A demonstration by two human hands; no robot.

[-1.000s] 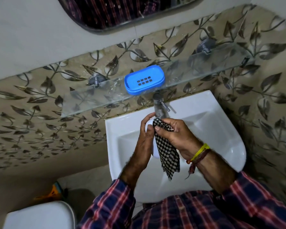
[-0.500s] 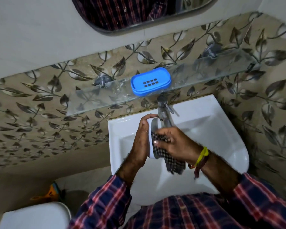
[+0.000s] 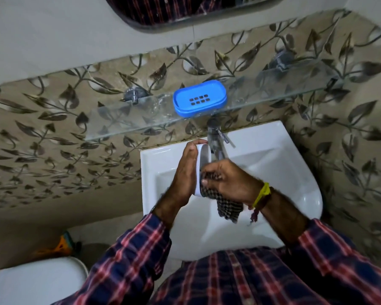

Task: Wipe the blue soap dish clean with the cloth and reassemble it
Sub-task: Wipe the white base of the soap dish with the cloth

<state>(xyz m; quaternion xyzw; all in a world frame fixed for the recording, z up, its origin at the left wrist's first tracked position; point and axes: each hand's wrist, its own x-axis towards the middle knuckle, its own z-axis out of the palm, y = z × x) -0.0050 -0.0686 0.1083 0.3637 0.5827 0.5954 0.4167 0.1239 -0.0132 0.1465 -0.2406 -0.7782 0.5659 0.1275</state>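
The soap dish's white tray (image 3: 204, 170) looks light and slippery. The left hand (image 3: 185, 172) grips its edges. The right hand (image 3: 227, 181) presses the soft cloth (image 3: 228, 205) inside.

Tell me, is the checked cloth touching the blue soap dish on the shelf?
Apart. The head view shows the cloth held low over the sink, well clear of the soap dish on the glass shelf.

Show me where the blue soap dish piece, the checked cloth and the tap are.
Blue soap dish piece (image 3: 199, 98): head view, on its slotted top, resting on the glass shelf.
Checked cloth (image 3: 229, 206): head view, on the loose end hanging below the right hand.
Tap (image 3: 215, 137): head view, on its metal body above the basin.
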